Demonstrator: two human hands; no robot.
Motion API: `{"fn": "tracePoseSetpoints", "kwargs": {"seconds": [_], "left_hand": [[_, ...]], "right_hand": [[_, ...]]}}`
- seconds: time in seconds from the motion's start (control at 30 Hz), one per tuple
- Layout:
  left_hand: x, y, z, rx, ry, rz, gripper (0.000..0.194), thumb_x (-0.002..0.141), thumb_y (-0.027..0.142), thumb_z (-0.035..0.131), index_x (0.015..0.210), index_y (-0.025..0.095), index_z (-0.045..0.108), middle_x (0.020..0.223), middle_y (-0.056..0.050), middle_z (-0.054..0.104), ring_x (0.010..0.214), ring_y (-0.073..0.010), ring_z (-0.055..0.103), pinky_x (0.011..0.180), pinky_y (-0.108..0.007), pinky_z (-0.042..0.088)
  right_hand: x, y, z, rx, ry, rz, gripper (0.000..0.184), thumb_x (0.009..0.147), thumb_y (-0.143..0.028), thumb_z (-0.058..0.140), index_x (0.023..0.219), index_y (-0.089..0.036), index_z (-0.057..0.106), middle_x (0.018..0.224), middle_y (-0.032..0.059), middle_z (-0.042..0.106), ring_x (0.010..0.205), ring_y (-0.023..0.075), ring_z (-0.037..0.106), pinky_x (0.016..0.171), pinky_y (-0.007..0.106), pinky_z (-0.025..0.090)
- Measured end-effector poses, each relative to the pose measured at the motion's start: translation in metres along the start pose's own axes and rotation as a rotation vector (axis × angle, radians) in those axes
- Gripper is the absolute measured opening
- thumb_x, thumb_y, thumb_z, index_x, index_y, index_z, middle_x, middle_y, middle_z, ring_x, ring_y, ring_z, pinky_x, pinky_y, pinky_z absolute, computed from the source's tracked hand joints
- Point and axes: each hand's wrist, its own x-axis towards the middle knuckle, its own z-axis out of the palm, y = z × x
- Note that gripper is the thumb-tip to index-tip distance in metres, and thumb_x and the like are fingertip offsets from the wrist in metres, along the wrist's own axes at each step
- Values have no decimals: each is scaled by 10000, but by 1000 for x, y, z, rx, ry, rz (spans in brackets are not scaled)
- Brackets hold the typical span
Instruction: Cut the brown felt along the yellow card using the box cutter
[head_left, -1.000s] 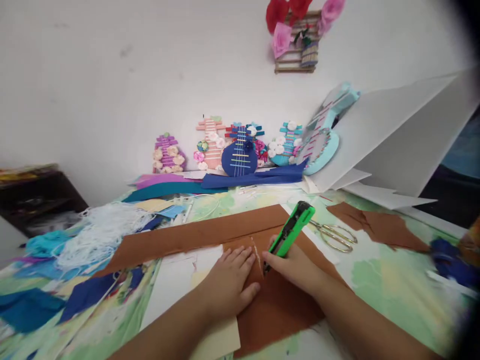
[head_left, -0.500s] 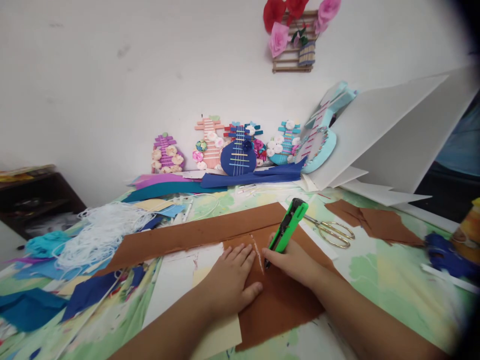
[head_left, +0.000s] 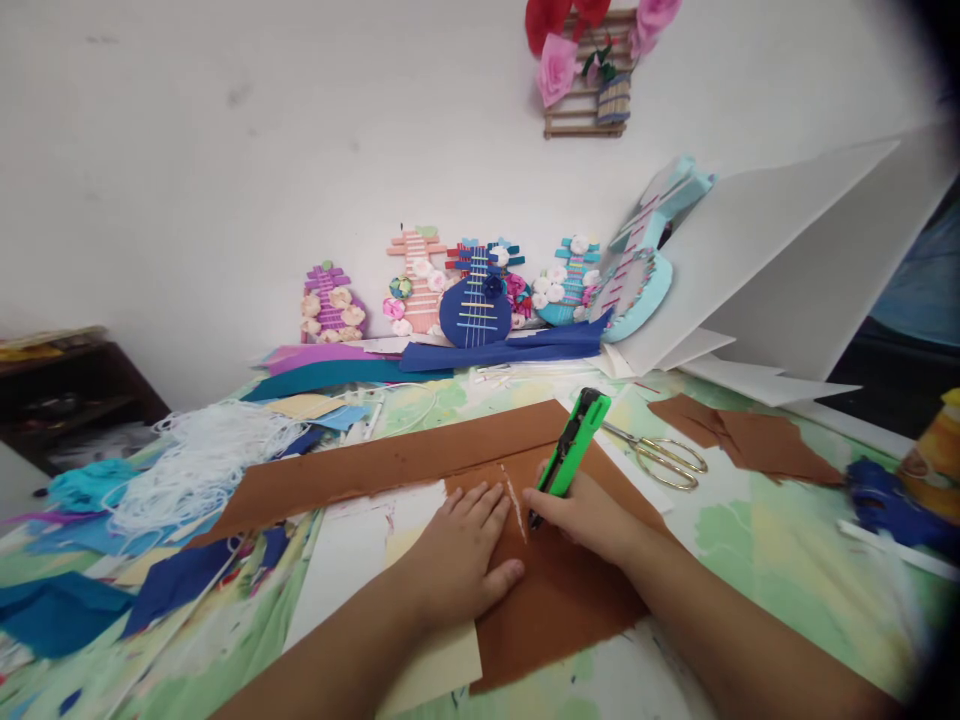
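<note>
My right hand is closed around a green utility knife, its tip down close to a brown sheet. Whether the tip touches the sheet is hard to make out. A pale slit runs through the sheet just left of the knife. Flat on the brown sheet to the left of the slit lies my left hand, fingers stretched out. White and cream paper shows under the sheet's left side. Along the sheet's far edge stretches a long brown strip.
Gold-handled scissors lie to the right, near brown scraps. On the left are a heap of white cord and blue scraps. Decorated lute-shaped crafts lean on the wall; white boards stand at the right.
The view has shifted slightly. The knife and both hands stay in nearly the same place on the brown sheet; the slit looks much the same.
</note>
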Motion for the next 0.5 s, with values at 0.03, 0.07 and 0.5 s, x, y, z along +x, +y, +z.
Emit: {"fn": "tracePoseSetpoints", "kwargs": {"seconds": [0.03,0.07,0.5], "left_hand": [[0,0,0,4,-1,-3,654,828,478,359,1327,70,250,1374,-124,195,1249,-265,182,1008,-432,142],[-1,1,0,7,-1,-5,653,828,477,358,1327,70,249,1374,-124,195,1248,-264,184,1008,-432,144],[-1,-1,1,-10,25,-11,654,811,482,384,1323,92,272,1372,-102,211,1244,-250,207,1010,-415,149]], "right_hand": [[0,-1,0,-8,7,-12,239,704,-384,494,592,-192,406,508,-54,403,450,87,392,457,211,324],[-1,-1,0,-17,14,-34,244,699,-382,496,581,-192,399,510,-50,407,470,94,407,464,213,328],[-7,-10,3,-70,-30,-107,274,712,-383,490,549,-185,392,500,-40,429,458,90,412,425,206,328]]}}
